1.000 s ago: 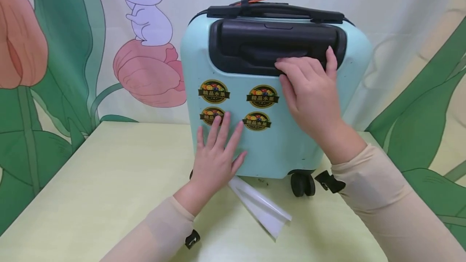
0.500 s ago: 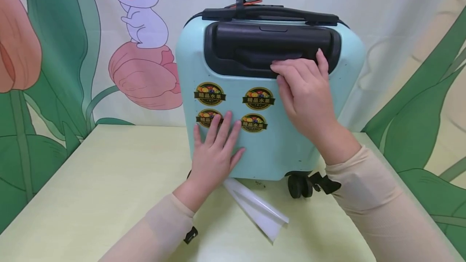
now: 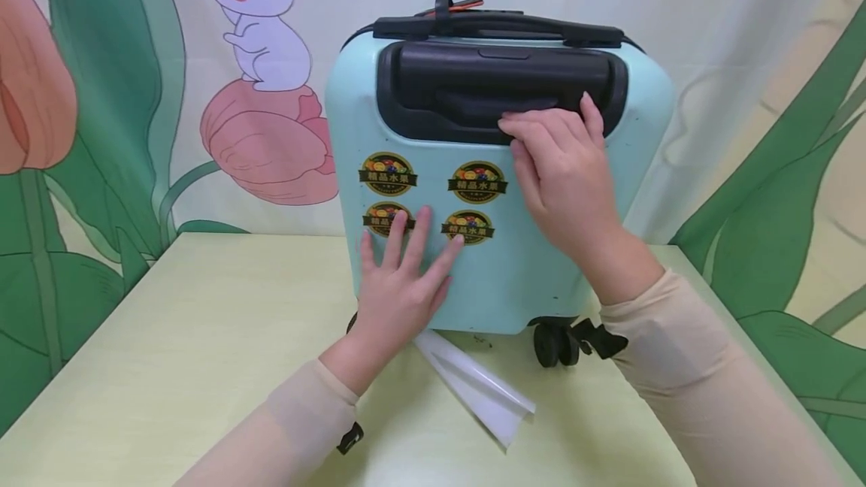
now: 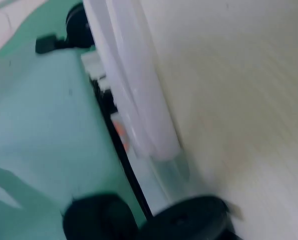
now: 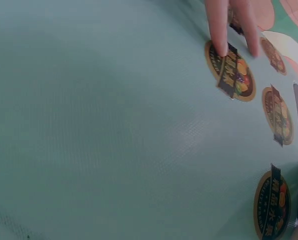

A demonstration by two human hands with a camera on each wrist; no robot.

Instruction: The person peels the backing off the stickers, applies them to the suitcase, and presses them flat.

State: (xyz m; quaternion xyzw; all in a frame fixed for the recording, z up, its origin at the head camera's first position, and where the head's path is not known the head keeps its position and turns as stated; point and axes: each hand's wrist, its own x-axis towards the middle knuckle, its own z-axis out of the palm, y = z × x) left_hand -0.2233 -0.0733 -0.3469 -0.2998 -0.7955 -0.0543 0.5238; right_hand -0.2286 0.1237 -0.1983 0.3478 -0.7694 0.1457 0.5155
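Note:
A mint-green suitcase (image 3: 514, 269) stands upright, with several dark oval fruit stickers (image 3: 477, 182) on its front. My left hand (image 3: 399, 295) lies against the shell with fingers spread. Its index fingertip touches the lower right sticker (image 3: 468, 227); other fingers partly cover the lower left sticker (image 3: 383, 218). My right hand (image 3: 568, 179) is at the suitcase's black handle recess (image 3: 433, 119), its bent fingers hooked at the lower rim and the thumb below. Near that hand, the right wrist view shows another sticker (image 5: 272, 205), hidden in the head view.
Below the suitcase, a curled white sheet (image 3: 476, 385) lies on the pale table (image 3: 257, 337). Black wheels (image 3: 556, 344) support the case. A black carry handle (image 3: 501, 25) runs along its top. Behind hangs a printed curtain (image 3: 271, 134) with a white animal and flowers.
My left index finger has moved right, from beside the lower right sticker onto it. My right hand keeps its place on the recess. The head view has shifted slightly.

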